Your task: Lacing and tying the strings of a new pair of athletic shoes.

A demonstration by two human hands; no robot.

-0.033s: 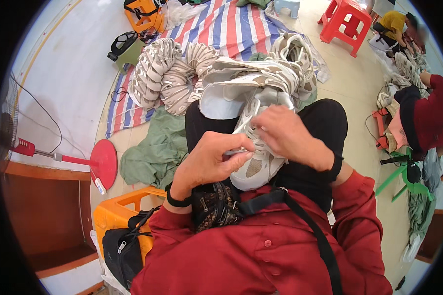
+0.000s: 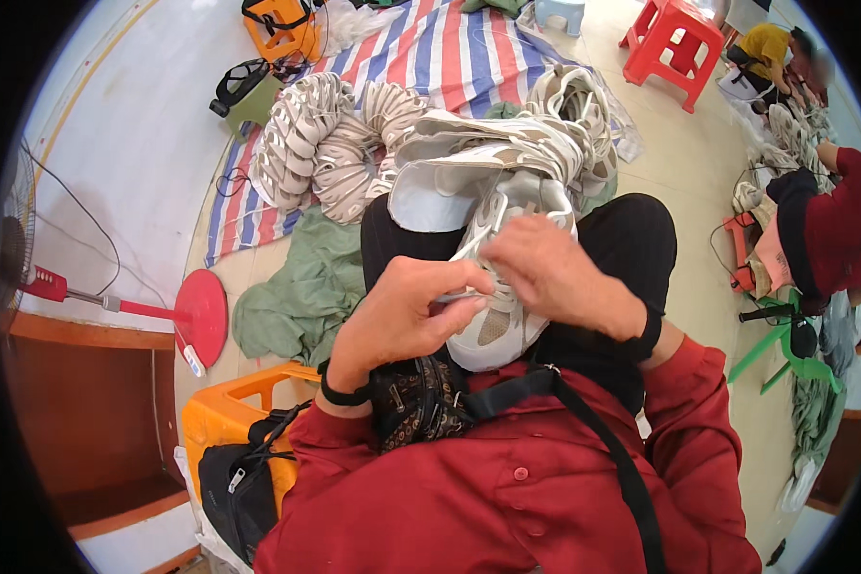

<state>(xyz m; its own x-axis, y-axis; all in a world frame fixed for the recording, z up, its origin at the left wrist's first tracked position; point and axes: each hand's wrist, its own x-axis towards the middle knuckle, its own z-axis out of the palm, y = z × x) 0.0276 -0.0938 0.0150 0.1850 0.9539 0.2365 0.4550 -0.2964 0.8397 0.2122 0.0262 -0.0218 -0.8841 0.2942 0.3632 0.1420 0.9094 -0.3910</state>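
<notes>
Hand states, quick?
Left hand: closed, pinching a thin greyish item, too small to identify.
Right hand: fingers curled over the shoe; grip can't be told.

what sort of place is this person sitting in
Probably a small shoe workshop: a pale shoe upper lies under the person's hands, coiled stacks of similar uppers rest on a striped sheet, and a co-worker in red is nearby.

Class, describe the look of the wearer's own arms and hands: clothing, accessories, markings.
Both hands, left hand and right hand, are without gloves. Each wrist wears a plain black band, left band and right band. The left sleeve and right sleeve are dark red, loose and creased. No markings can be made out on either.
</notes>
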